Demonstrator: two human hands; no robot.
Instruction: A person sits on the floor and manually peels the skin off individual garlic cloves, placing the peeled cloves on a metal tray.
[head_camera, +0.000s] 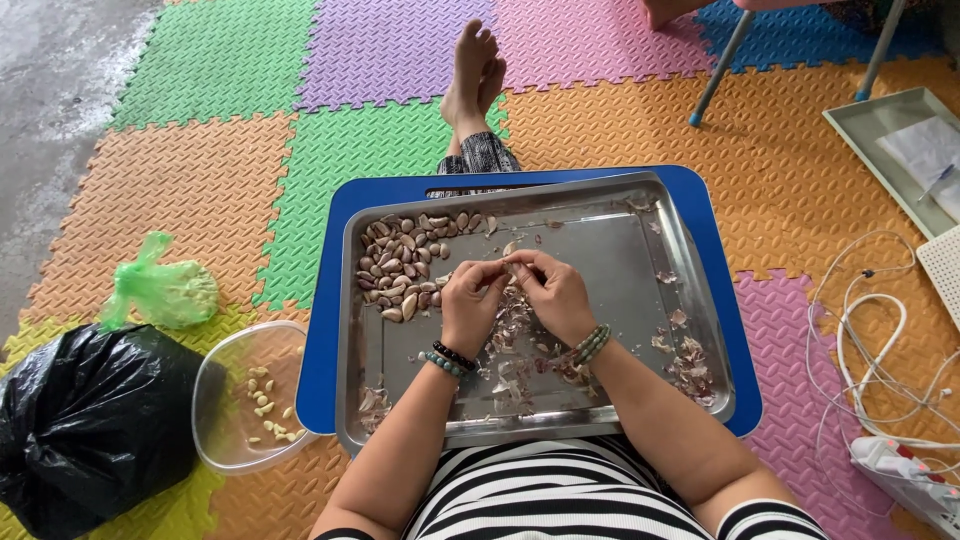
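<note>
Between both hands' (515, 295) fingertips over the tray (620, 300), one garlic clove (512, 265).

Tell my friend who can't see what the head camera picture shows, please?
Two hands, the left hand and right hand, pinch a garlic clove over a metal tray on a blue lap board. Unpeeled cloves sit heaped at the tray's far left corner, skins scattered, and a clear bowl of peeled cloves rests on colourful floor mats.

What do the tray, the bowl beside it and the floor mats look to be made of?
Tray: apparently stainless steel, with a dull grey sheen and reflections. Bowl: likely clear plastic; the mat shows through its wall. Floor mats: seemingly foam, coloured interlocking tiles with textured, matte surfaces.
</note>
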